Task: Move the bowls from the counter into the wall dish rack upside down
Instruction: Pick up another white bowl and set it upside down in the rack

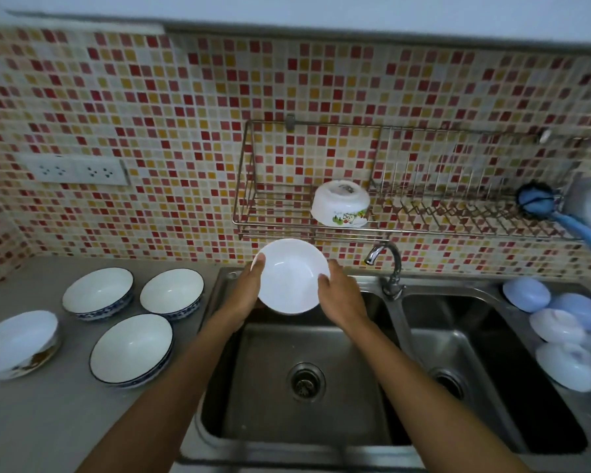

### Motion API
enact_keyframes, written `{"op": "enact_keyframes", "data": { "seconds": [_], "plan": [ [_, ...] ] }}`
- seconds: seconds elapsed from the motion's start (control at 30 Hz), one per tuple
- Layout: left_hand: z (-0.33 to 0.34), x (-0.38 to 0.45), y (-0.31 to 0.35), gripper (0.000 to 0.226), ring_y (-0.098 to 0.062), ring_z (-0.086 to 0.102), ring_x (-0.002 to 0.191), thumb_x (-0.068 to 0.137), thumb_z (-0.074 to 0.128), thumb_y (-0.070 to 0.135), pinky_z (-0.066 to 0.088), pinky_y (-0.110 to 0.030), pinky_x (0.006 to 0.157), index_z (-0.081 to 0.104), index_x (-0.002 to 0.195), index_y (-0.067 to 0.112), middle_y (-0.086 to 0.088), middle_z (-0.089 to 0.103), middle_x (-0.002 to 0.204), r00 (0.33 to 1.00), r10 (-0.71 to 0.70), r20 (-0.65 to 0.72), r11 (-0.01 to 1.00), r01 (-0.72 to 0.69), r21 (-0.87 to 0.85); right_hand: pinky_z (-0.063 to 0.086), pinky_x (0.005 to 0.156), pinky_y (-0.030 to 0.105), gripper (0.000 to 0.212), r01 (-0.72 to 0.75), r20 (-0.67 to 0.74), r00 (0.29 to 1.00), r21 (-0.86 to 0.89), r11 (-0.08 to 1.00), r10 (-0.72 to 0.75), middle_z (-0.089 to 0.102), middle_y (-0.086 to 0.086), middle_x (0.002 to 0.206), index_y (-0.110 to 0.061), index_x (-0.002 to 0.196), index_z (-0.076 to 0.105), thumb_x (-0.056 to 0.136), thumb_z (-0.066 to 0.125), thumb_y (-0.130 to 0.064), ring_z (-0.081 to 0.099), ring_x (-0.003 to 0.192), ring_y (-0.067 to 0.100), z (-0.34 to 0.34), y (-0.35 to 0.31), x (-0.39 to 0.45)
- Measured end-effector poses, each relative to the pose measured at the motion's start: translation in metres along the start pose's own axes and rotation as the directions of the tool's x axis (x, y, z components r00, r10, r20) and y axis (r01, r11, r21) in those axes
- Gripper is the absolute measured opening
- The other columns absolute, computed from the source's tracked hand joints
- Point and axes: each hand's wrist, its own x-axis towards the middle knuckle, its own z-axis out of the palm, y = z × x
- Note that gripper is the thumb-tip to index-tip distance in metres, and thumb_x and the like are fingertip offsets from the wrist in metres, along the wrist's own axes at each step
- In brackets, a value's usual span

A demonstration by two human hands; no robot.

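Note:
I hold a plain white bowl over the back of the left sink basin, its opening facing me. My left hand grips its left rim and my right hand grips its right rim. Just above it hangs the wire wall dish rack, with one white bowl with a fruit pattern upside down on its shelf. On the counter to the left stand three blue-rimmed bowls, all upright, and a white bowl with a brown pattern tilted at the far left.
A chrome tap rises right of the held bowl. The double steel sink lies below my arms. Pale blue and white lids or bowls are piled on the right edge. A blue brush hangs on the rack's right end.

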Motion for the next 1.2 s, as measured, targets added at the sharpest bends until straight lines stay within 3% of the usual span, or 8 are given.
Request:
{"op": "enact_keyframes", "data": {
  "seconds": [0.1,0.23,0.33,0.47,0.6,0.77,0.93,1.2],
  "plan": [
    [-0.011,0.006,0.012,0.045,-0.022,0.062,0.103,0.092,0.035,0.061,0.055,-0.044,0.086,0.044,0.129,0.038,0.001,0.062,0.121,0.999,0.037,0.012,0.997,-0.037,-0.064,0.055,0.078,0.04,0.035,0.12,-0.078,0.991,0.106,0.987,-0.112,0.065,0.003,0.109,-0.017,0.122,0.055,0.1,0.036,-0.038,0.062,0.097,0.022,-0.01,-0.007,0.011],
    [-0.02,0.014,0.039,0.048,-0.023,0.062,0.107,0.09,0.039,0.063,0.05,-0.049,0.096,0.051,0.125,0.032,-0.002,0.062,0.122,0.998,0.063,0.011,0.983,-0.06,-0.171,0.037,0.061,0.015,0.033,0.264,-0.297,0.933,0.19,0.946,-0.201,0.063,-0.005,0.082,-0.013,0.095,0.065,0.101,0.039,-0.033,0.056,0.073,0.005,-0.036,-0.023,0.029],
    [-0.02,0.019,0.065,0.053,-0.024,0.061,0.109,0.088,0.038,0.065,0.052,-0.045,0.092,0.05,0.126,0.03,-0.004,0.061,0.125,0.988,0.146,-0.047,0.976,-0.152,-0.156,0.048,0.076,0.022,0.028,0.326,-0.417,0.868,0.068,0.943,-0.27,0.068,0.006,0.101,-0.009,0.104,0.066,0.1,0.044,-0.025,0.062,0.089,0.016,-0.047,-0.026,0.049],
    [-0.011,0.022,0.106,0.042,-0.021,0.058,0.104,0.097,0.022,0.053,0.051,-0.027,0.07,0.042,0.126,0.031,-0.003,0.054,0.124,0.933,0.352,-0.072,0.936,-0.351,0.023,0.048,0.095,0.039,0.036,0.285,-0.356,0.882,-0.119,0.951,-0.309,0.06,0.014,0.131,-0.007,0.128,0.057,0.099,0.047,-0.024,0.056,0.119,0.03,-0.047,-0.019,0.074],
    [-0.004,0.04,0.129,0.054,-0.024,0.049,0.116,0.091,0.031,0.058,0.047,-0.022,0.07,0.037,0.136,0.029,-0.006,0.04,0.137,0.876,0.478,-0.058,0.865,-0.458,0.207,0.018,0.116,0.04,0.051,0.256,-0.255,0.896,-0.374,0.891,-0.364,0.048,0.019,0.143,-0.001,0.141,0.042,0.1,0.037,-0.031,0.042,0.135,0.032,-0.039,-0.002,0.093],
    [0.011,0.056,0.133,0.062,-0.017,0.039,0.118,0.093,0.05,0.042,0.04,-0.022,0.086,0.022,0.146,0.027,-0.007,0.024,0.146,0.826,0.559,-0.071,0.775,-0.49,0.399,-0.005,0.119,0.04,0.068,0.233,-0.185,0.903,-0.545,0.805,-0.387,0.035,0.019,0.151,0.002,0.147,0.027,0.097,0.006,-0.04,0.028,0.144,0.027,-0.029,0.005,0.099],
    [0.019,0.083,0.116,0.077,-0.028,0.033,0.133,0.084,0.064,0.045,0.032,-0.029,0.107,0.027,0.146,0.019,-0.013,0.026,0.146,0.781,0.622,0.066,0.567,-0.507,0.649,-0.001,0.12,0.043,0.066,0.22,-0.206,0.894,-0.573,0.789,-0.398,0.038,0.021,0.149,0.004,0.145,0.03,0.099,0.01,-0.039,0.032,0.142,0.029,-0.027,0.006,0.098],
    [0.022,0.109,0.105,0.092,-0.036,0.037,0.128,0.067,0.08,0.042,0.035,-0.049,0.109,0.036,0.141,0.009,-0.018,0.038,0.14,0.759,0.587,0.281,0.181,-0.461,0.868,0.003,0.118,0.047,0.061,0.201,-0.222,0.892,-0.587,0.784,-0.395,0.046,0.02,0.144,0.003,0.141,0.038,0.099,0.019,-0.037,0.039,0.138,0.028,-0.026,0.005,0.098]
  ]
}}
